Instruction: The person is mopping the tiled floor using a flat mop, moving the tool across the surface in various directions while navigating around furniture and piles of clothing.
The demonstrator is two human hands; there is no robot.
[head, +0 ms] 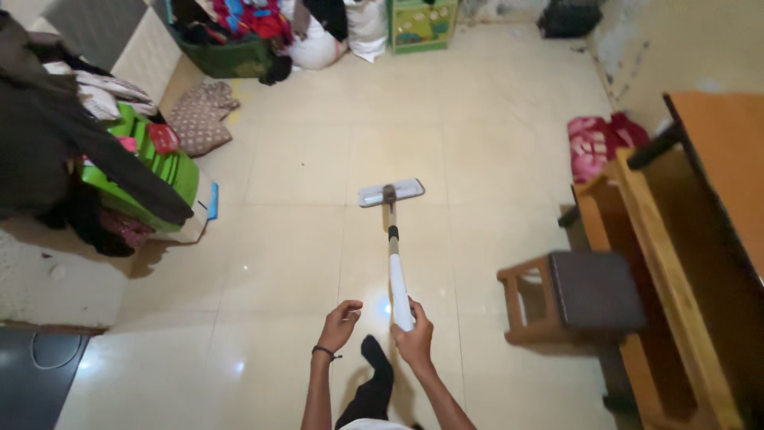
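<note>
Flat mop (391,239): handle top hidden inside the fist; grey head flat on the cream tiled floor (302,239), well ahead. Right hand (414,334): closed around the white handle, arm extended. Left hand (341,322): empty, fingers loosely curled, beside the handle. Wooden stool (573,299): at right, blurred.

A green and yellow printed carton (422,24) stands against the far wall, with a white sack (367,28) just left of the carton.
</note>
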